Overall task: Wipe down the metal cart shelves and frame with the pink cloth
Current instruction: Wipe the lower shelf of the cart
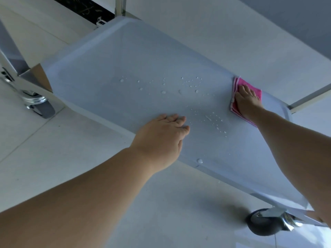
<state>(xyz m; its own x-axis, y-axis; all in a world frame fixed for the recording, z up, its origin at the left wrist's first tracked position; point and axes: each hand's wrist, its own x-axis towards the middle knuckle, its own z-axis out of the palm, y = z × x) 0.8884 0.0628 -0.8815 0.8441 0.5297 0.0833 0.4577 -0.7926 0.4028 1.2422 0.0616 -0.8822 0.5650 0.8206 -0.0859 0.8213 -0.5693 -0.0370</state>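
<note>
Head view: my right grip (247,102) presses flat-fingered on the folded pink cloth (254,88) to wipe the droplet-spotted grey metal shelf (125,59), my flat, spread left grip (163,136) probably bracing it

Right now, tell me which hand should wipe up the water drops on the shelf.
Right, I'd say. The right hand presses the pink cloth flat on the shelf, beside the water drops; the left hand rests bare on its near edge.
</note>
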